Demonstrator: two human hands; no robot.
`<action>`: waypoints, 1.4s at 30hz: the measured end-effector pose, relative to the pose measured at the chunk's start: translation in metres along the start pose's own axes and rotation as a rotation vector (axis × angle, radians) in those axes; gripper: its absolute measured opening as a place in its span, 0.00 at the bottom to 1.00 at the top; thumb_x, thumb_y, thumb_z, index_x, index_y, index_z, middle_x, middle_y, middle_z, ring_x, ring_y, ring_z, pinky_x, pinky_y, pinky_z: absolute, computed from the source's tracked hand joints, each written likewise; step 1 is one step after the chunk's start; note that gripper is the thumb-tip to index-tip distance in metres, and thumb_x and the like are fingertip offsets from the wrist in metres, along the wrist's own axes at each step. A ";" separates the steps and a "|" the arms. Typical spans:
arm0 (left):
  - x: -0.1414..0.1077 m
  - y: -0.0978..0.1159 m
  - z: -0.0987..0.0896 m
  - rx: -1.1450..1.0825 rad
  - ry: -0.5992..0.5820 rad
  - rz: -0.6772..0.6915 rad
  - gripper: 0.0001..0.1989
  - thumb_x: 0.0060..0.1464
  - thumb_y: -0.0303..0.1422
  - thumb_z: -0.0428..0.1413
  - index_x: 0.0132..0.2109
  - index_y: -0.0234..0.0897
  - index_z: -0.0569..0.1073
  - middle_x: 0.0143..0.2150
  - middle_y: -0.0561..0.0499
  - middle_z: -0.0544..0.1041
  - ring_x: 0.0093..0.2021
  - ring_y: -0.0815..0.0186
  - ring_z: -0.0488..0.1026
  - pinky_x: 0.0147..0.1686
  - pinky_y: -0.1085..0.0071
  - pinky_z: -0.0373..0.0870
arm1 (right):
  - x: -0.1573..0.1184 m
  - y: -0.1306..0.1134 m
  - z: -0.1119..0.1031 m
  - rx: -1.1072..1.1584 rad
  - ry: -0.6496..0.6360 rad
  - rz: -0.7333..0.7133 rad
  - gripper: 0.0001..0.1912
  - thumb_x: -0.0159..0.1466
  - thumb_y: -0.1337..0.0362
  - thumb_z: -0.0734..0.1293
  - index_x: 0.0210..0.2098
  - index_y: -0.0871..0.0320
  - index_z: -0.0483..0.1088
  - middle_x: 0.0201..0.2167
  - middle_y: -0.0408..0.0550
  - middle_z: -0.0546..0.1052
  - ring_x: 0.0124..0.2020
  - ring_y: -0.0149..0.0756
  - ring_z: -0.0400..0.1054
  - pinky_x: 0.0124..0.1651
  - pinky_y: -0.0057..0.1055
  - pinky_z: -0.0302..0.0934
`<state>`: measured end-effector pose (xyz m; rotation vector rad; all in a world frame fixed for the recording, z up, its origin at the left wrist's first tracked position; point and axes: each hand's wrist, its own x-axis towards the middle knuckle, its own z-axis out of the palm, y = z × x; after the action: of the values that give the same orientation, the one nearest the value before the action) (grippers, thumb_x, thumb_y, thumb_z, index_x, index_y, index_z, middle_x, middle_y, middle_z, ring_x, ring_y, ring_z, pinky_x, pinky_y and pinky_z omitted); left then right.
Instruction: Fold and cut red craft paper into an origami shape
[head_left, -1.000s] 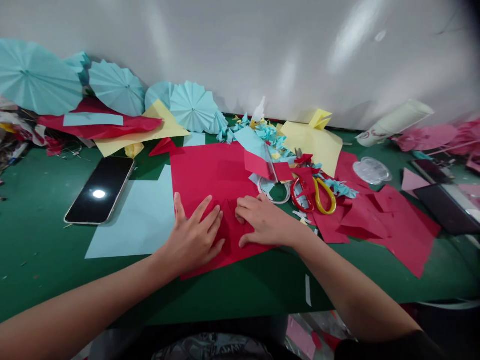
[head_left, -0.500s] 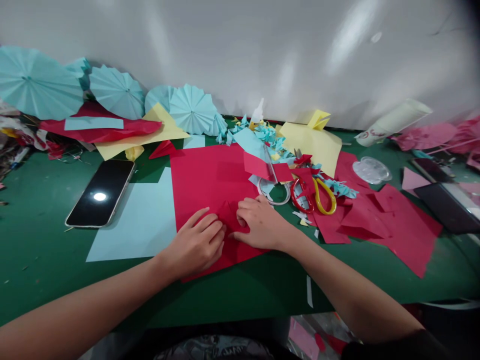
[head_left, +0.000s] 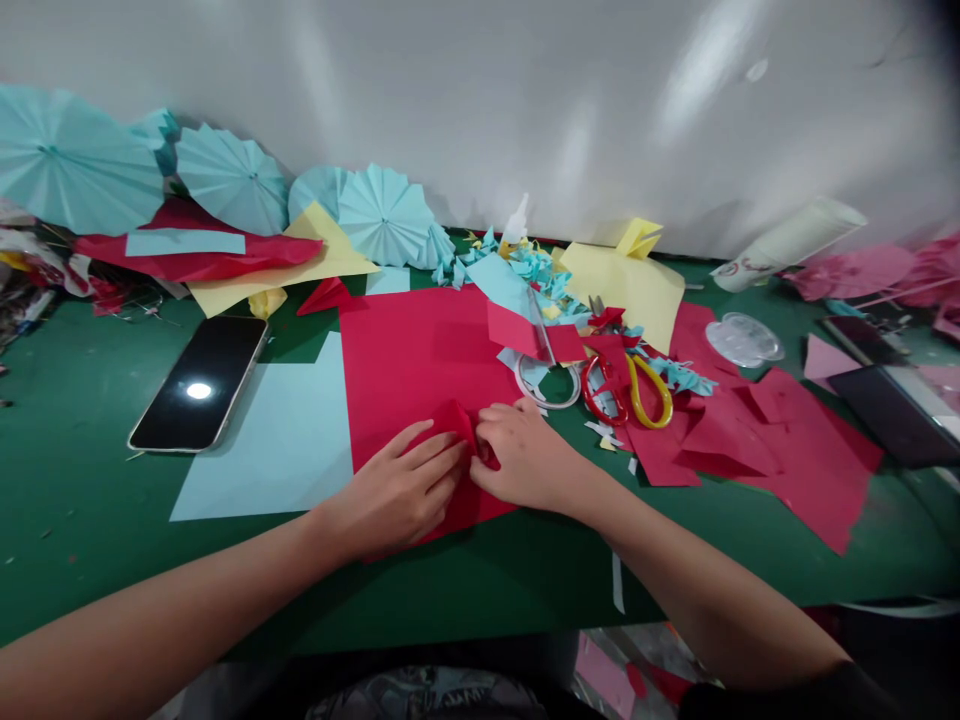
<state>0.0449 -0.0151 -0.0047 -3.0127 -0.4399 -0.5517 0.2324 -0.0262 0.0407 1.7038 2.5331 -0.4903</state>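
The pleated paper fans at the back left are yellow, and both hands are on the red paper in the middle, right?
Not quite: the pleated paper fans at the back left are light blue, not yellow, as the head view shows. The left hand and right hand are indeed both on the red paper in the middle.

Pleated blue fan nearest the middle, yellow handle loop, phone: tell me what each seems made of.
Pleated blue fan: matte paper, from its crisp radiating creases.
Yellow handle loop: probably smooth plastic, given its sheen.
Phone: glossy, likely glass front, with a bright reflected spot.
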 end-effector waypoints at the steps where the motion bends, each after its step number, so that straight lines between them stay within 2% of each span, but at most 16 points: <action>1: 0.000 0.000 0.001 -0.009 -0.016 0.018 0.14 0.59 0.30 0.46 0.43 0.31 0.75 0.51 0.44 0.73 0.54 0.58 0.66 0.58 0.57 0.56 | 0.000 0.001 -0.001 0.013 -0.007 0.004 0.08 0.58 0.65 0.60 0.27 0.63 0.68 0.32 0.52 0.73 0.38 0.40 0.65 0.42 0.38 0.48; 5: 0.000 0.000 0.003 -0.022 -0.057 0.033 0.17 0.61 0.31 0.43 0.49 0.29 0.72 0.53 0.43 0.72 0.55 0.57 0.66 0.58 0.58 0.56 | -0.001 0.006 -0.002 0.074 -0.055 0.020 0.06 0.59 0.67 0.62 0.26 0.61 0.66 0.31 0.49 0.73 0.37 0.39 0.66 0.41 0.36 0.48; 13: 0.001 0.001 0.000 -0.061 -0.129 0.028 0.21 0.61 0.33 0.42 0.57 0.29 0.65 0.56 0.43 0.70 0.57 0.57 0.64 0.59 0.56 0.50 | 0.001 0.019 -0.009 0.125 -0.146 0.104 0.12 0.55 0.60 0.69 0.23 0.59 0.64 0.28 0.44 0.72 0.34 0.37 0.65 0.39 0.35 0.49; 18: 0.001 0.001 0.000 -0.075 -0.165 0.001 0.21 0.61 0.34 0.43 0.57 0.31 0.65 0.56 0.43 0.69 0.58 0.56 0.62 0.62 0.55 0.42 | 0.001 0.016 -0.014 0.088 -0.187 0.108 0.14 0.52 0.58 0.71 0.22 0.59 0.65 0.27 0.45 0.73 0.32 0.37 0.66 0.36 0.33 0.50; 24: 0.002 -0.001 0.001 -0.136 -0.193 0.011 0.20 0.61 0.36 0.44 0.57 0.34 0.65 0.63 0.46 0.61 0.65 0.59 0.51 0.64 0.57 0.29 | 0.001 0.011 -0.015 -0.105 -0.204 0.163 0.18 0.53 0.52 0.70 0.22 0.61 0.65 0.27 0.48 0.74 0.32 0.41 0.67 0.36 0.36 0.48; 30: 0.001 -0.002 0.000 -0.206 -0.244 -0.010 0.24 0.62 0.41 0.43 0.62 0.37 0.57 0.64 0.44 0.57 0.66 0.58 0.48 0.63 0.52 0.26 | 0.000 0.013 -0.015 -0.157 -0.188 0.141 0.21 0.53 0.49 0.69 0.22 0.61 0.65 0.27 0.48 0.75 0.31 0.40 0.67 0.36 0.35 0.47; 34: 0.000 -0.004 -0.004 -0.225 -0.289 -0.016 0.25 0.62 0.45 0.40 0.63 0.45 0.55 0.66 0.44 0.54 0.66 0.57 0.46 0.60 0.46 0.22 | 0.001 0.022 -0.014 -0.072 -0.107 0.130 0.22 0.58 0.49 0.64 0.20 0.60 0.63 0.26 0.47 0.74 0.30 0.36 0.66 0.35 0.34 0.48; 37: 0.000 -0.005 -0.006 -0.235 -0.300 -0.022 0.25 0.61 0.48 0.41 0.63 0.49 0.54 0.66 0.44 0.52 0.66 0.56 0.45 0.58 0.43 0.21 | 0.003 0.027 -0.010 -0.063 -0.049 0.127 0.22 0.59 0.48 0.63 0.19 0.60 0.63 0.24 0.47 0.73 0.28 0.35 0.65 0.34 0.33 0.48; 42: 0.001 -0.004 -0.006 -0.238 -0.266 -0.050 0.26 0.58 0.51 0.44 0.62 0.54 0.56 0.68 0.40 0.46 0.66 0.51 0.46 0.55 0.36 0.22 | 0.009 0.029 -0.003 -0.109 -0.039 0.171 0.23 0.55 0.46 0.66 0.18 0.59 0.61 0.22 0.48 0.72 0.27 0.37 0.65 0.32 0.33 0.47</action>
<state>0.0422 -0.0115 0.0010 -3.3290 -0.4961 -0.2167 0.2558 -0.0075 0.0353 1.8300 2.3148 -0.3625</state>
